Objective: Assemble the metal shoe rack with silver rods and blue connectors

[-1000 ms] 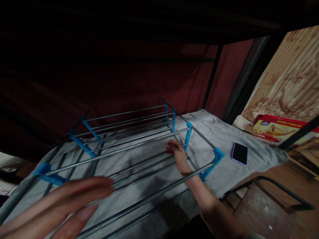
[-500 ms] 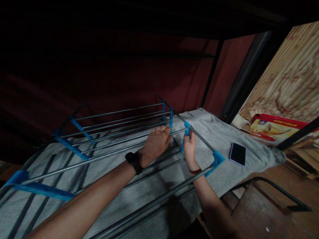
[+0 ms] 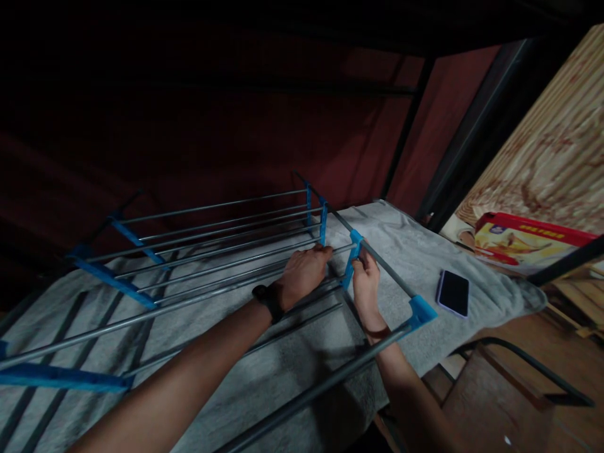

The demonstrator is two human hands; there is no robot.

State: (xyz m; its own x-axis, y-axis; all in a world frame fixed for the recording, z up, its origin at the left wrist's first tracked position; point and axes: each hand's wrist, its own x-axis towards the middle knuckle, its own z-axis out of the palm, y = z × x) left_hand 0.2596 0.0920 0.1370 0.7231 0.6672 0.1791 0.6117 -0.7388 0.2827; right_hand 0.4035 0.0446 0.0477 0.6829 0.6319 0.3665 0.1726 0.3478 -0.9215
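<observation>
Left of the phone [image 3: 453, 293], the rack [image 3: 226, 288] has many bars [image 3: 212, 206] in but one low rod [image 3: 306, 323] looks loose, and the right hand's [image 3: 367, 284] bent fingers, nearer the phone, pinch a blue holder [image 3: 348, 274] while the left hand's [image 3: 302, 274], farther away, curl round a long bar [image 3: 189, 300].

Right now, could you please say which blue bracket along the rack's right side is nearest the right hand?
The second bracket from the front: the right hand is at it, while the corner bracket and the two back brackets are farther off.
</observation>
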